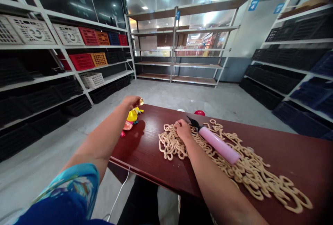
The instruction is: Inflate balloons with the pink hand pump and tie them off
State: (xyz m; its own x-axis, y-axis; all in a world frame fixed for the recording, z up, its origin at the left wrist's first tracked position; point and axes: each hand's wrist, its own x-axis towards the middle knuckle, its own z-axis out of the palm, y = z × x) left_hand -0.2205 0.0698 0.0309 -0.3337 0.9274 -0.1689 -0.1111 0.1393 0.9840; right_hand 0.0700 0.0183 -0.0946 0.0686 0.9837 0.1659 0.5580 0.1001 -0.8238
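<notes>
Sleeve, left hand round gold balloon, perhaps, right curled over coils

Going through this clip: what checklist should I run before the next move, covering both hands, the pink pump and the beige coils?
1. Left hand has the gold piece at its fingertips: ok.
2. Right hand is at the beige coils: ok.
3. Right hand grips a coil firmly: cannot tell, its fingertips are partly hidden.
4. Pink pump is out of both hands: ok, it lies across the coils.
5. Coils are untangled: not ok, they sprawl in a jumble over the table.
</notes>
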